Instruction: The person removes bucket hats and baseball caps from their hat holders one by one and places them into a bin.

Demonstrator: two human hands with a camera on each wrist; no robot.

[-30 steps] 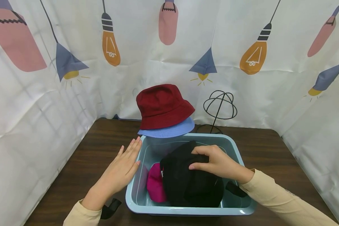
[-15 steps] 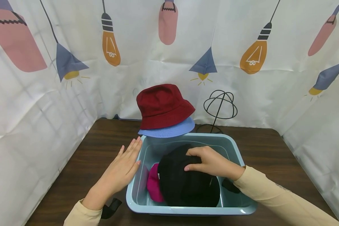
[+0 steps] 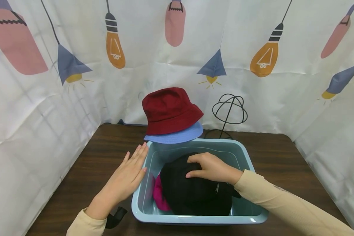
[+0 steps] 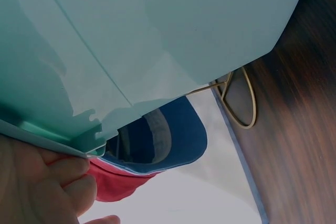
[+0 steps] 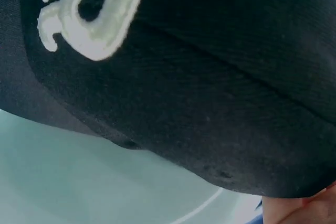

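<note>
Thumb (image 3: pixel 192 174) and fingers (image 3: pixel 195 158) of the right hand (image 3: pixel 210 168) were clamped on the black hat (image 3: pixel 191 196), located inside the light-blue bin (image 3: pixel 206 220) and partly covering the magenta item (image 3: pixel 160 196). The left hand (image 3: pixel 127 177), extended, rested against the bin's left rim, apart from the right. The red hat (image 3: pixel 171 111) sat atop the blue hat (image 3: pixel 178 135) behind the bin.

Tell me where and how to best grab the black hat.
Probably pinch the upper part of the black hat from above, where the right hand grips it: walls of the blue tub surround its sides but leave the top open.
</note>
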